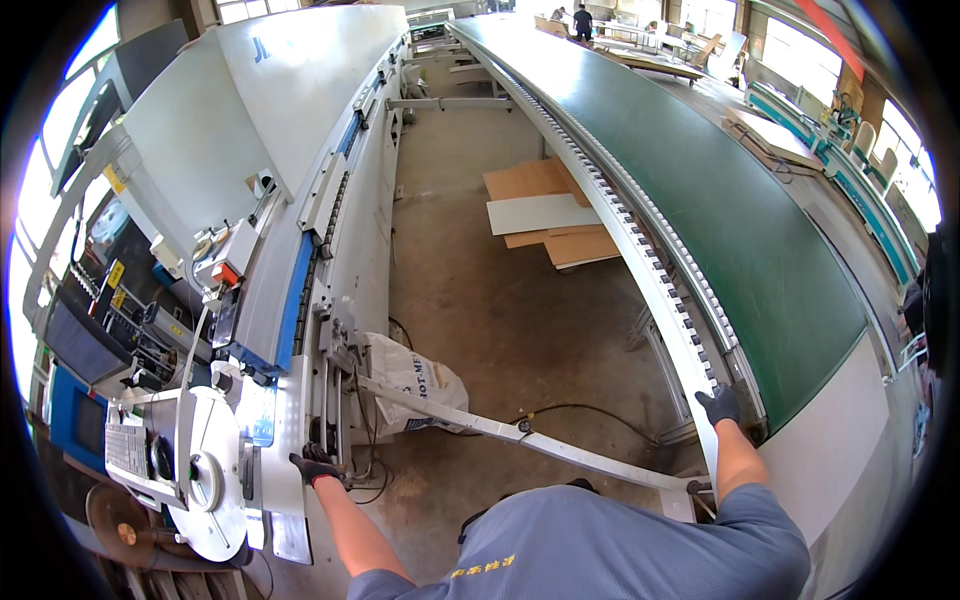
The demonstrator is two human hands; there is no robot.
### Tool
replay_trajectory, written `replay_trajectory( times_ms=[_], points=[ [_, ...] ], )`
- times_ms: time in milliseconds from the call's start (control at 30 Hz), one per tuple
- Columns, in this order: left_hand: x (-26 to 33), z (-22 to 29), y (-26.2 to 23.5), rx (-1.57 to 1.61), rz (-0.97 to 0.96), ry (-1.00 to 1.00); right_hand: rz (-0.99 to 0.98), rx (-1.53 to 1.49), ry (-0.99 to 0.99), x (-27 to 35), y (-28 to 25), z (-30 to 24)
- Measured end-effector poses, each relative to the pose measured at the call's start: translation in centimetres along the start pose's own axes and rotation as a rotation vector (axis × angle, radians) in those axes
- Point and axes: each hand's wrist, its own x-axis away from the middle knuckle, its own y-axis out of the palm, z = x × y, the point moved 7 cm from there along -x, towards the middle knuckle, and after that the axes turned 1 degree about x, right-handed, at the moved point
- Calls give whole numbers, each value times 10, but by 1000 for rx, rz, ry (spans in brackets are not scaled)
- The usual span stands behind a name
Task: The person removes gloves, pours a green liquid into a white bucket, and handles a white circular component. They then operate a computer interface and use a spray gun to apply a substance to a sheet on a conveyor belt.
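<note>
My left hand (318, 467), in a dark glove, is at the near end of the long machine on the left. Its fingers are spread beside the pale metal plate (283, 490); whether they touch it I cannot tell. My right hand (722, 404), also gloved, lies on the near end of the white rail (655, 275) along the green conveyor belt (700, 190). Its thumb points out to the left, and part of the fingers is hidden. Neither hand shows a loose thing in it. A row of small rollers (690, 318) runs along the rail.
A white metal bar (450, 415) crosses low between machine and conveyor. Behind it lie a white sack (415, 380) and a dark cable (590, 407) on the floor. Brown and white boards (545, 213) lie under the conveyor. A keyboard (127, 450) stands at left. People (582, 22) work far off.
</note>
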Motion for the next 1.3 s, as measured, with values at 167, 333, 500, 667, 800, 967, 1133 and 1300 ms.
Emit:
replay_trajectory(
  times_ms=[167, 333, 500, 667, 800, 967, 1133, 1300],
  points=[
    [-34, -27, 34, -47, 52, -74, -78, 28, 69, 8, -8, 1],
    [-77, -53, 75, -237, -172, -246, -139, 1, 141, 11, -18, -4],
    [-67, -43, 67, -1082, -837, 112, -45, -203, -34, 9, 1, -56],
    [196, -252, 15, -1413, -1357, 964, 385, -327, -578, 65, -41, -83],
    [411, -284, 6, -1485, -1433, 292, -725, -786, -436, 190, 51, -160],
    [464, -285, -53, -1238, -1497, -16, -1083, -1041, -357, 291, 47, -200],
    [472, -282, -117, -1301, -1333, -302, -1155, -944, -334, 334, 109, -152],
    [455, -286, -175, -1628, -1539, -77, -1027, -833, -605, 359, 131, -123]
  ],
)
